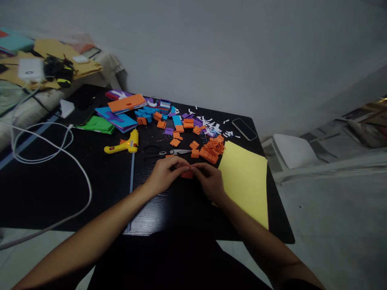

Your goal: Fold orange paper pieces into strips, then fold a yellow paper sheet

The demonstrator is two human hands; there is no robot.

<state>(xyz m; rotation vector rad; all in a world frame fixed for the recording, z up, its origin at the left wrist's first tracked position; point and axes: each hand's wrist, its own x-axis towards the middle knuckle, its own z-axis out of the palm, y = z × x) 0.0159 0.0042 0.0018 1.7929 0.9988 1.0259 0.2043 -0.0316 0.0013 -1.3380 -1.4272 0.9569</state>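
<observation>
Orange paper piece [187, 175] sits in grip, pinched by left hand [167, 172] and right hand [211, 179]. Scissors [181, 152] just past grip. Yellow paper [246, 177] right of grip. Yellow glue gun [122, 146] farther off to left.

Left fingers [179, 160] and right fingers [204, 166] pinch orange paper [187, 175] (yellow paper [246, 181] lies nearby).

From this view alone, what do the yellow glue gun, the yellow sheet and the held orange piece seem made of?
Glue gun: probably hard plastic, smooth moulded body. Yellow sheet: matte paper or thin card, flat with crisp edges. Orange piece: likely matte paper, no visible shine, though partly covered.
</observation>
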